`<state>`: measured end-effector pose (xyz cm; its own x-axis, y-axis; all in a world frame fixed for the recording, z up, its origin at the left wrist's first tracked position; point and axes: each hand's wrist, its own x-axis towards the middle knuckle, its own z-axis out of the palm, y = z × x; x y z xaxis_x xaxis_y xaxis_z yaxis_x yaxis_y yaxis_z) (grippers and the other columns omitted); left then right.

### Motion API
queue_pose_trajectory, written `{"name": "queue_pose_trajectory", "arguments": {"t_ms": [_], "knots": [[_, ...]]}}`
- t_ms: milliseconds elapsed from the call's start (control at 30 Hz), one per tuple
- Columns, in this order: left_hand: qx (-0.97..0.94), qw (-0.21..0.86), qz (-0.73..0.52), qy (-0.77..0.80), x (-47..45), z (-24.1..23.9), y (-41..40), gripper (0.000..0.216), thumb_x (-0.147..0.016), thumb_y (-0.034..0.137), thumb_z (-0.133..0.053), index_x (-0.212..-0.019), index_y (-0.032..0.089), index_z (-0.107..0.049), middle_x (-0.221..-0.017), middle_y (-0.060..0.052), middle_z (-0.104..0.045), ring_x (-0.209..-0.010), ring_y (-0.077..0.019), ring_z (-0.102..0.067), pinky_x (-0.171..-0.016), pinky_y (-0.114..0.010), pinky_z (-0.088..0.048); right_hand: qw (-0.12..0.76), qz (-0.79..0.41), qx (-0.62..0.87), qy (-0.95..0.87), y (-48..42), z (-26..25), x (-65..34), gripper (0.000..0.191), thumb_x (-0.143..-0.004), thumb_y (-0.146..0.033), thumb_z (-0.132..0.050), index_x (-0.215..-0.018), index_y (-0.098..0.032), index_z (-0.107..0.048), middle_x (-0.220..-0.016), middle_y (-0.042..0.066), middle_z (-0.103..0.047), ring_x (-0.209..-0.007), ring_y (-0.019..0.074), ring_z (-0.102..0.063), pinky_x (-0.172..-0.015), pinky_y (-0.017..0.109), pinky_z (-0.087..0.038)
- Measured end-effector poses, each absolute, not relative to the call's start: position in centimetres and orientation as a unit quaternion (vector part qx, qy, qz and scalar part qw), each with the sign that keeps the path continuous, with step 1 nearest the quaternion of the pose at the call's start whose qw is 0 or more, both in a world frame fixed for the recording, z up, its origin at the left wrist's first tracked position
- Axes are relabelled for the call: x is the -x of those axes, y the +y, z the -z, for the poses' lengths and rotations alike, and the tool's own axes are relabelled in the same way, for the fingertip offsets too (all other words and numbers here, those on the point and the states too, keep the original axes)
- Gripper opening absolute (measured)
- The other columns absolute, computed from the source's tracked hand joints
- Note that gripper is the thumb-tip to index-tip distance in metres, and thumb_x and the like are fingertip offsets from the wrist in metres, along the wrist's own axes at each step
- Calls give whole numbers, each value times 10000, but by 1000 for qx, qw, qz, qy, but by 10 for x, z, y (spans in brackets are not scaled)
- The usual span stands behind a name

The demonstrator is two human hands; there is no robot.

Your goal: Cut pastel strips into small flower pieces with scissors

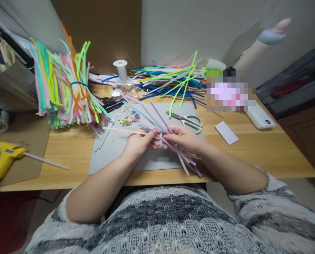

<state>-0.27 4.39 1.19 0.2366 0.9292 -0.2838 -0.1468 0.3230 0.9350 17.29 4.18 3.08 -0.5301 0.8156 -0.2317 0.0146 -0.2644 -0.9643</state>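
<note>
Above the grey cutting mat my two hands hold a loose bunch of pipe cleaners in lilac, pink, blue and cream. My left hand is closed, its thumb pressed on the strands near their middle, with a cream one sticking out to the left. Fingers of my right hand wrap round the same bunch just beside it, and the strand ends fan out below toward the desk edge. Small green and purple flower-like pieces lie on the mat behind my left hand. Scissors rest beyond my right hand.
Bundled pipe cleaners stand at the left, and a loose pile lies at the back. A white spool is between them. A yellow glue gun lies far left. To the right are a white card and a white device.
</note>
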Motion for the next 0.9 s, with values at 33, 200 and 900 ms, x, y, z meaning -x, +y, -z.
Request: {"name": "queue_pose_trajectory", "arguments": {"t_ms": [33,200,900], "knots": [[-417,661,-413,467,4,-12,45,402,-655,476,-740,-744,93,-658,-559,-45,-648,-507,-137,-609,-510,-248,-516,282,-692,389,-539,42,-31,-175,120,-803,-244,-584,-874,-147,-584,-647,-13,-617,-575,90,-552,-526,207,-385],[-393,660,-460,445,6,-9,51,406,-641,493,-747,-666,111,-608,-565,-30,-634,-548,-130,-616,-531,-234,-514,255,-697,396,-540,44,-26,-181,149,-798,-295,-595,-863,-168,-552,-590,-34,-582,-511,89,-526,-455,193,-344],[-377,686,-475,401,3,-13,47,322,-688,349,-748,-870,119,-615,-678,-13,-643,-521,-82,-591,-498,-195,-505,225,-789,367,-438,43,-15,-182,232,-858,-340,-546,-906,-116,-584,-588,36,-670,-411,92,-580,-392,165,-427]]}}
